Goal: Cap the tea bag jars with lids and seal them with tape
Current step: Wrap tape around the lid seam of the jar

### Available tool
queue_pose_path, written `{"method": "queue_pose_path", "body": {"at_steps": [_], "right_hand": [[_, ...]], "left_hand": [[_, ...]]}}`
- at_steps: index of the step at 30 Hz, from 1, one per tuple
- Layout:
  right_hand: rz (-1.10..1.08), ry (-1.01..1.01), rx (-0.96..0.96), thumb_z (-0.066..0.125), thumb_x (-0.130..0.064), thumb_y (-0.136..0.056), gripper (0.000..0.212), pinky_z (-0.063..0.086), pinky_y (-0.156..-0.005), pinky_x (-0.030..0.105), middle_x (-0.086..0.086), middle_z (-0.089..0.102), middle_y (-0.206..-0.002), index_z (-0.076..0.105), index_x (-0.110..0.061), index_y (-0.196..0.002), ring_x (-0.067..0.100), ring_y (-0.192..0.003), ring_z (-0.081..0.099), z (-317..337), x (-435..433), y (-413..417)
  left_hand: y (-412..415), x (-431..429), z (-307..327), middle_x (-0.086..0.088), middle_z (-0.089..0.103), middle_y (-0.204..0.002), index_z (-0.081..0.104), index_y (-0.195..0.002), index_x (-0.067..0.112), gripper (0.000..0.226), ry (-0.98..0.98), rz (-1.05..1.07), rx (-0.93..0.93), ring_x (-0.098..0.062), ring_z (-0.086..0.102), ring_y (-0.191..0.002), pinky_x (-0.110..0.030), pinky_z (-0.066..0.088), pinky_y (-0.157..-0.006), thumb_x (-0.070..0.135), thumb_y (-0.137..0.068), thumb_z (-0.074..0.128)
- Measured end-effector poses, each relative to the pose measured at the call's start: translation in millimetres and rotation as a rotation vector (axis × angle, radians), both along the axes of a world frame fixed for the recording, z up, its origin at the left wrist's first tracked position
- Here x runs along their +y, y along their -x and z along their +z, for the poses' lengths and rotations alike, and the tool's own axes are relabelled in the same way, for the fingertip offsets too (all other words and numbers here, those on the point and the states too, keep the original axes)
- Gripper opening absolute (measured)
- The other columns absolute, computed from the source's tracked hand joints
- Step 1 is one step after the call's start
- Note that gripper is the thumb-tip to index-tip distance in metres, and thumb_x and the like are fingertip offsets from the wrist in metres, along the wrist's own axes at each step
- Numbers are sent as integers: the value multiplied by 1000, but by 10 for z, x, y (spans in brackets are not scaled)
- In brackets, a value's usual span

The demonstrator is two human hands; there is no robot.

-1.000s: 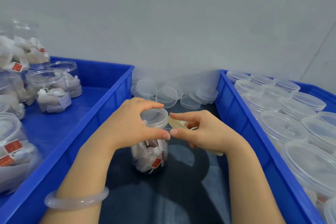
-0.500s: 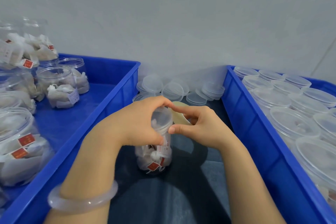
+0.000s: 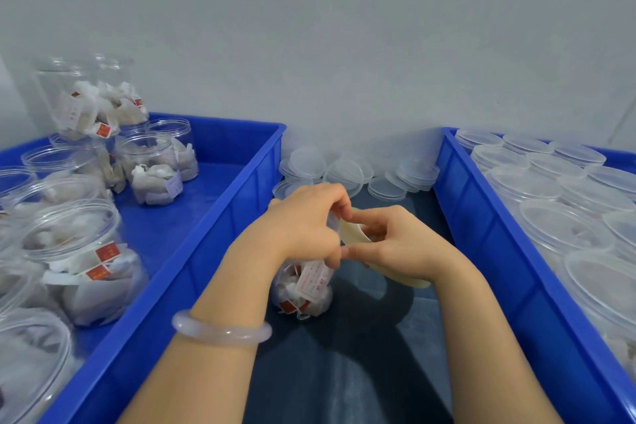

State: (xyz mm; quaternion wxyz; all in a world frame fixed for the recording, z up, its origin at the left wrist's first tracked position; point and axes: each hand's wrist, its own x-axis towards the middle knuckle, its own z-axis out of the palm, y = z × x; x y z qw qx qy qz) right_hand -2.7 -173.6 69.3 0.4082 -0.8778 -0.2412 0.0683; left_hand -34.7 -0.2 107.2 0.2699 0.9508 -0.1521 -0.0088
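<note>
Between the two blue crates, on the dark table [image 3: 344, 375], your left hand [image 3: 306, 224] grips the top of a tea bag jar [image 3: 304, 289] while your right hand [image 3: 395, 246] pinches a tape roll [image 3: 354, 234] against it. I judge this jar capped and mid-seal. Open jars [image 3: 69, 234] wait in the left crate [image 3: 206, 251]; lidded jars [image 3: 564, 227] fill the right crate [image 3: 481, 234]; spare lids [image 3: 344, 172] lie behind.

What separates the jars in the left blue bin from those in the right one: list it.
Left-bin jars stand open-mouthed, without lids; right-bin jars each wear a clear lid. Tea bags with red tags show plainly in the left-bin jars; the right-bin jars' contents are hard to see. Both are clear plastic and stand in blue bins.
</note>
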Motion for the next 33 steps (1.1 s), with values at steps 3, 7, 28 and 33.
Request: {"method": "queue_pose_path", "body": {"at_steps": [3, 7, 28, 33], "right_hand": [[-53, 20, 22, 75, -51, -66, 51, 53, -72, 38, -3, 54, -72, 63, -45, -114, 9, -61, 51, -15, 51, 34], [-29, 40, -48, 73, -47, -74, 38, 45, -58, 27, -14, 40, -53, 62, -53, -110, 4, -54, 40, 0, 45, 85], [-128, 172, -146, 69, -41, -79, 40, 48, -88, 34, 2, 65, -120, 64, -30, -117, 17, -111, 57, 154, 112, 80], [-149, 155, -96, 71, -45, -76, 55, 41, -77, 23, -2, 61, -100, 58, -33, -128, 8, -95, 55, 128, 112, 80]], "left_hand": [[1, -30, -11, 23, 43, -85, 51, -91, 30, 46, 26, 11, -17, 5, 39, -79, -36, 36, -79, 8, -62, 78], [0, 43, -36, 18, 49, -95, 49, -88, 34, 43, -12, -54, -44, -3, 47, -90, -38, 46, -82, 16, -63, 80], [10, -57, -118, 10, 49, -107, 52, -112, 29, 46, -234, 215, -30, -19, 41, -118, -45, 31, -80, 45, -74, 71], [-19, -56, -144, 11, 52, -102, 52, -107, 33, 40, -174, 228, -71, -15, 44, -101, -38, 26, -76, 41, -73, 72]]}}
